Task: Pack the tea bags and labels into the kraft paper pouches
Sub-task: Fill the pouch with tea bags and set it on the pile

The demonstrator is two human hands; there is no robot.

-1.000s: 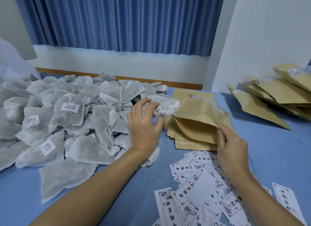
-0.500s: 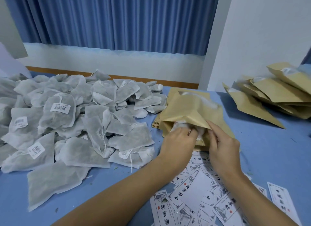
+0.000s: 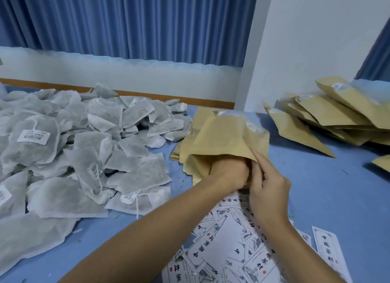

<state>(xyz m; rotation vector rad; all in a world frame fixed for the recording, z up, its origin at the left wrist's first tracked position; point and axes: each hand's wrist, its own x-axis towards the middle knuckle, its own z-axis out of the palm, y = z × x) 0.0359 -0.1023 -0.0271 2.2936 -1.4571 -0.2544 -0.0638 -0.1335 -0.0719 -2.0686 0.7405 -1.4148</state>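
Observation:
A kraft paper pouch [image 3: 223,135] lies mouth toward me on a stack of flat pouches [image 3: 179,154] on the blue table. My left hand [image 3: 228,171] is pushed into its mouth, and its fingers are hidden inside. My right hand [image 3: 268,188] pinches the upper edge of the mouth and holds it up. A big heap of white tea bags [image 3: 84,145], some with barcode stickers, covers the table's left. Printed paper labels [image 3: 228,251] lie scattered under my forearms.
A pile of kraft pouches [image 3: 329,118] lies at the back right by the white wall. Another pouch corner [image 3: 382,162] shows at the right edge. One label [image 3: 328,251] lies apart at the lower right. Blue curtains hang behind the table.
My left hand carried a tea bag from the heap to the pouch and has gone deeper into its mouth. The tea bag is now out of sight. My right hand kept hold of the pouch.

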